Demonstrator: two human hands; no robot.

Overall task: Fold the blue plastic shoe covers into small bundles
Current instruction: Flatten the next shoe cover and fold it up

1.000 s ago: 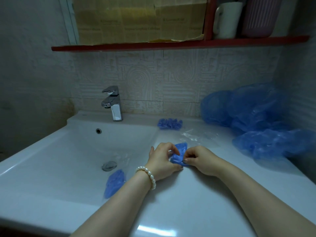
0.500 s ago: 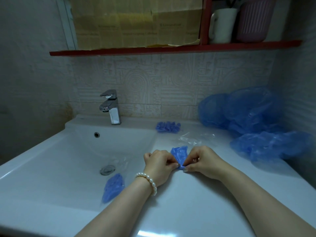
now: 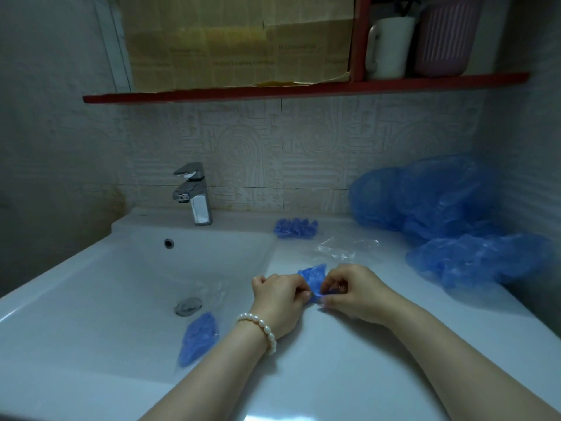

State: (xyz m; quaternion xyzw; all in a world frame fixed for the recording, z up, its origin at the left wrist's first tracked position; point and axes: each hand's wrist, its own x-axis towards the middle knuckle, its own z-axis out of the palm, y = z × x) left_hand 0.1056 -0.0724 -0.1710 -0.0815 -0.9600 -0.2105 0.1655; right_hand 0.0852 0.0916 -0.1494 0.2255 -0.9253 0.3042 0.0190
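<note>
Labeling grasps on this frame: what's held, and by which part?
Both hands pinch one partly folded blue shoe cover over the counter: left hand on its left edge, right hand on its right edge and lower corner.

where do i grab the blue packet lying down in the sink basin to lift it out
Pinch the blue packet at its upper end near the drain, coming straight down from above. It lies flat and long on the sloping basin, so a pinch at one end should lift it free. Both hands look busy now.
</note>
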